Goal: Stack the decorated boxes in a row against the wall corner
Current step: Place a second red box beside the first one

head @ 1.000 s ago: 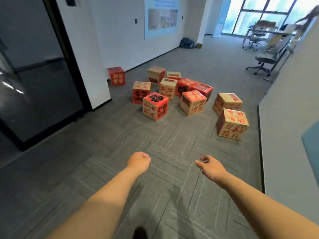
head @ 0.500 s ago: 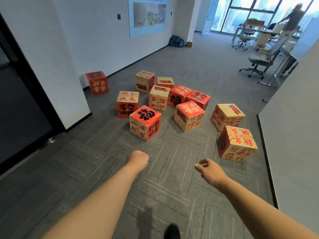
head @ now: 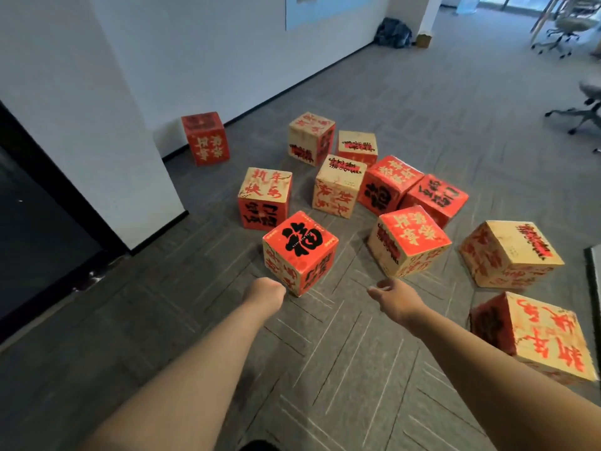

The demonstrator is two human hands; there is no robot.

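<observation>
Both hands are empty and apart, stretched out ahead over the floor (head: pixel 325 369). Left hand (head: pixel 265 292) is balled into a loose fist with nothing in it, just short of the lower corner of the red-topped box (head: pixel 300 244). Right hand (head: pixel 395 297) is relaxed, holding nothing, off to that box's other side and clear of it. The decorated boxes (head: pixel 338 187) lie scattered over the grey floor, out from the wall (head: pixel 227 60). Only one red box (head: pixel 205 138) sits at the floor's edge, in the corner where the wall meets the jutting pillar (head: pixel 97 125); I take that as the row's start. Step in hand, as I judge it: pick up the nearest box. It stands corner-on to me, so I should uncurl the left, lay one palm flat on each of two opposite side faces, not on the edges, and squeeze evenly. It looks like light cardboard, so press firm rather than hard, or the sides may cave. Lift straight up to clear the cream-topped box (head: pixel 265 196) close behind it. Then carry it to the floor's edge and set it flush beside the red box, faces square to the wall. Mind the cream-sided box (head: pixel 540 336) near my right forearm when turning.
</observation>
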